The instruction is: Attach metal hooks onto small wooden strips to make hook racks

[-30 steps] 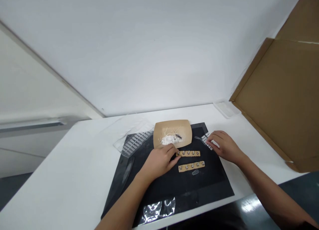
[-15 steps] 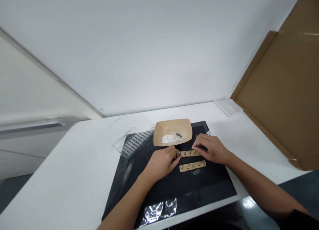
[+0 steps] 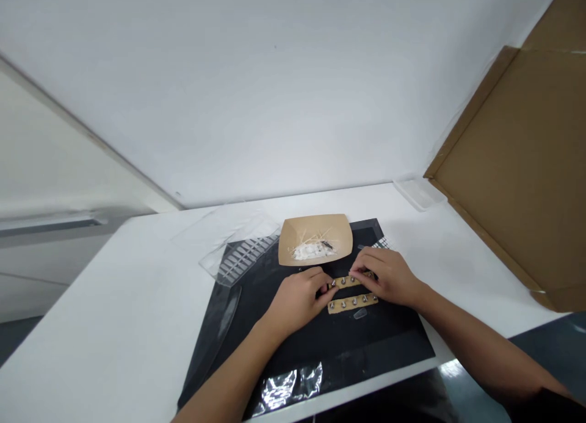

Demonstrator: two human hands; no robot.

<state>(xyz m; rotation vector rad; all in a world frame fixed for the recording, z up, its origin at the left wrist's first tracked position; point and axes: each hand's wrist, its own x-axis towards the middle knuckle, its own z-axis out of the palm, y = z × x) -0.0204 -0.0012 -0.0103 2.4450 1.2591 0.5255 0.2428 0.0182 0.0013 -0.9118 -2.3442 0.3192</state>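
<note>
Two short tan strips bearing several small silver studs lie one behind the other on a black mat (image 3: 320,343). Thumb and fingers of my left hand (image 3: 302,296) close on the left end of the rear strip (image 3: 348,281). Over that strip's right part is my right hand (image 3: 387,275), its thumb and fingertips pinched together; whatever they hold is too small to make out. The front strip (image 3: 352,303) lies untouched just nearer to me, with a small clear piece (image 3: 360,314) below it.
Behind my hands stands a tan paper tray (image 3: 293,227) with white bits and thin sticks. Clear plastic sheets and a sheet of pale nail-shaped tips (image 3: 247,258) lie left of it. At the back right are a clear plastic box (image 3: 420,194) and a large cardboard piece (image 3: 517,166).
My right hand has moved slightly left along the rear strip, and its fingertips have come closer together. My left hand stays at the strip's left end. The view has shifted a little.
</note>
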